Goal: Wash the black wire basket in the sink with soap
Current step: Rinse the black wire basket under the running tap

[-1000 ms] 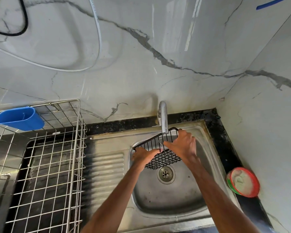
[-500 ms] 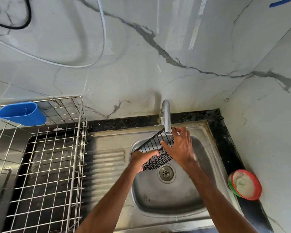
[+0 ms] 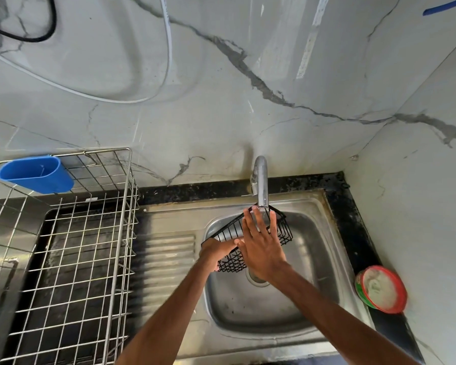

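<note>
The black wire basket (image 3: 282, 231) hangs tilted over the steel sink (image 3: 308, 262), just under the tap spout (image 3: 261, 180). My left hand (image 3: 216, 252) grips the basket's near left corner. My right hand (image 3: 261, 246) lies flat on the basket with straight fingers, the fingertips reaching up to the spout's end. The hand hides much of the basket's middle. Whether water runs I cannot tell. A round red-rimmed soap tub (image 3: 382, 288) with pale soap sits on the black counter to the right of the sink.
A tall steel wire dish rack (image 3: 71, 259) fills the left side, with a blue plastic holder (image 3: 37, 175) hung on its back rim. The ribbed drainboard (image 3: 166, 256) lies between rack and basin. Marble walls close in behind and on the right.
My right hand has gone from gripping the basket's far edge to lying flat with straight fingers on it. The basket has tipped and turned under the tap, and the left hand kept its hold.
</note>
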A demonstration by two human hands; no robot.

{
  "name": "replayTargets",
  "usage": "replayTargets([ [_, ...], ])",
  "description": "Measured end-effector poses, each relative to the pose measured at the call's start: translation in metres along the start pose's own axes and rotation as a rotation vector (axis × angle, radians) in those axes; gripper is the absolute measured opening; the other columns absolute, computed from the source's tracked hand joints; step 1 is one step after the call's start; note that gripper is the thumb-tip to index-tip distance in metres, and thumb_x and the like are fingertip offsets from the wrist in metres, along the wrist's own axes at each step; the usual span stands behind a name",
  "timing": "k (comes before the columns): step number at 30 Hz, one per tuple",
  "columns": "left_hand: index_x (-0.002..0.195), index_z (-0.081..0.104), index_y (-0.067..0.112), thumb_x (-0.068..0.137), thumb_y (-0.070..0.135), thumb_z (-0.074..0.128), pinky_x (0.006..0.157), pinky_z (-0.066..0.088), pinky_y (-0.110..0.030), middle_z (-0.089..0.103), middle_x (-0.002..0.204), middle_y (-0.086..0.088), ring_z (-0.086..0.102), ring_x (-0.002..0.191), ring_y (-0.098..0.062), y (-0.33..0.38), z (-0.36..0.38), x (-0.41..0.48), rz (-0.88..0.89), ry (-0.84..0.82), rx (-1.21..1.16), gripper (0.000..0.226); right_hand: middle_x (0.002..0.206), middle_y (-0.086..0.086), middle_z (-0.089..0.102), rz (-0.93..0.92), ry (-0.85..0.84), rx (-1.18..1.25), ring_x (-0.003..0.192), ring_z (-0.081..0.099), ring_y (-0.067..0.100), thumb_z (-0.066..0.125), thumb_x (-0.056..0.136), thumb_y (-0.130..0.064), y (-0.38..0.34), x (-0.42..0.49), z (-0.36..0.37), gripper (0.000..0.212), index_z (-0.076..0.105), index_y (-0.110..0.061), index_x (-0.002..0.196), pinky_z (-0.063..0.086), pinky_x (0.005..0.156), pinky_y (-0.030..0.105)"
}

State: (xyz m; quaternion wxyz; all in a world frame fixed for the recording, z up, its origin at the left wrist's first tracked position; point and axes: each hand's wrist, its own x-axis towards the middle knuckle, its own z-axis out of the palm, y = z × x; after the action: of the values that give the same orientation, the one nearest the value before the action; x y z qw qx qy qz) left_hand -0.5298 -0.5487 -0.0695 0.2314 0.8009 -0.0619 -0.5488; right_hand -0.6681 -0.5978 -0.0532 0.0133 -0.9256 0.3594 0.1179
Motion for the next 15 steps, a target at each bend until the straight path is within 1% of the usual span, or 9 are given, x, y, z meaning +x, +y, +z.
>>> replayTargets([
  [2,0.154,0.04,0.005,0.069,0.065,0.087,0.1,0.054,-0.056,0.04,0.161,-0.018,0.049,0.14,-0.038,0.0,-0.001,-0.002,0.006,-0.005,0.021,0.115,0.168,0.011,-0.005,-0.051,-0.031,0.024,0.155,-0.012,0.029,-0.003,0.099,-0.047,0.011,0.008,-0.005,0.073,0.011,-0.008,0.159,-0.005,0.121,0.064],
  [3,0.152,0.044,0.007,0.068,0.066,0.087,0.1,0.054,-0.056,0.041,0.16,-0.017,0.049,0.14,-0.036,0.001,-0.001,-0.003,0.011,-0.015,0.037,0.112,0.167,0.009,-0.01,-0.07,-0.03,0.052,0.155,-0.013,0.027,0.0,0.1,-0.047,0.018,0.011,-0.009,0.071,0.007,-0.01,0.16,-0.006,0.122,0.061],
  [5,0.144,0.052,0.011,0.066,0.06,0.088,0.1,0.055,-0.054,0.045,0.157,-0.014,0.05,0.138,-0.034,0.003,-0.001,-0.007,0.014,-0.033,0.074,0.099,0.167,0.006,-0.016,-0.103,-0.019,0.111,0.156,-0.009,0.023,0.016,0.105,-0.042,0.031,0.014,-0.016,0.065,-0.001,-0.013,0.161,-0.007,0.124,0.055],
  [6,0.141,0.054,0.012,0.066,0.055,0.088,0.1,0.056,-0.054,0.047,0.155,-0.013,0.051,0.137,-0.033,0.004,0.0,-0.008,0.011,-0.036,0.087,0.093,0.167,0.005,-0.015,-0.117,-0.019,0.137,0.156,-0.006,0.022,0.024,0.106,-0.041,0.038,0.014,-0.018,0.067,-0.005,-0.013,0.161,-0.007,0.124,0.052],
  [7,0.138,0.056,0.012,0.064,0.052,0.087,0.1,0.056,-0.054,0.048,0.153,-0.013,0.052,0.135,-0.032,0.004,0.001,-0.008,0.008,-0.039,0.096,0.09,0.169,0.005,-0.01,-0.119,-0.011,0.162,0.156,-0.002,0.021,0.03,0.106,-0.041,0.043,0.013,-0.019,0.071,-0.006,-0.013,0.161,-0.005,0.125,0.051],
  [9,0.133,0.057,0.013,0.06,0.051,0.087,0.099,0.057,-0.054,0.05,0.15,-0.012,0.053,0.132,-0.031,0.005,0.002,-0.009,0.005,-0.042,0.107,0.088,0.169,0.005,0.008,-0.096,0.036,0.215,0.156,0.007,0.021,0.035,0.104,-0.047,0.052,0.01,-0.019,0.075,-0.001,-0.013,0.161,-0.002,0.126,0.049],
  [11,0.126,0.057,0.014,0.06,0.051,0.087,0.099,0.057,-0.054,0.051,0.148,-0.011,0.054,0.131,-0.031,0.003,0.005,-0.007,0.005,-0.048,0.112,0.081,0.168,0.003,0.015,-0.064,0.063,0.268,0.156,0.001,0.021,0.037,0.104,-0.052,0.06,0.008,-0.016,0.074,0.008,-0.016,0.161,-0.002,0.126,0.046],
  [12,0.121,0.056,0.015,0.062,0.051,0.087,0.1,0.057,-0.054,0.05,0.147,-0.011,0.053,0.131,-0.031,0.001,0.006,-0.007,0.004,-0.052,0.109,0.075,0.169,0.001,0.011,-0.054,0.053,0.287,0.156,-0.005,0.02,0.035,0.104,-0.054,0.062,0.006,-0.015,0.073,0.007,-0.018,0.162,-0.003,0.125,0.045],
  [15,0.107,0.057,0.019,0.064,0.053,0.086,0.101,0.056,-0.053,0.048,0.149,-0.012,0.052,0.132,-0.031,-0.005,0.011,-0.008,-0.006,-0.077,0.105,0.062,0.169,-0.002,-0.006,-0.031,-0.031,0.34,0.154,-0.015,0.015,0.029,0.104,-0.057,0.062,0.003,-0.012,0.075,-0.005,-0.022,0.161,-0.004,0.126,0.042],
])
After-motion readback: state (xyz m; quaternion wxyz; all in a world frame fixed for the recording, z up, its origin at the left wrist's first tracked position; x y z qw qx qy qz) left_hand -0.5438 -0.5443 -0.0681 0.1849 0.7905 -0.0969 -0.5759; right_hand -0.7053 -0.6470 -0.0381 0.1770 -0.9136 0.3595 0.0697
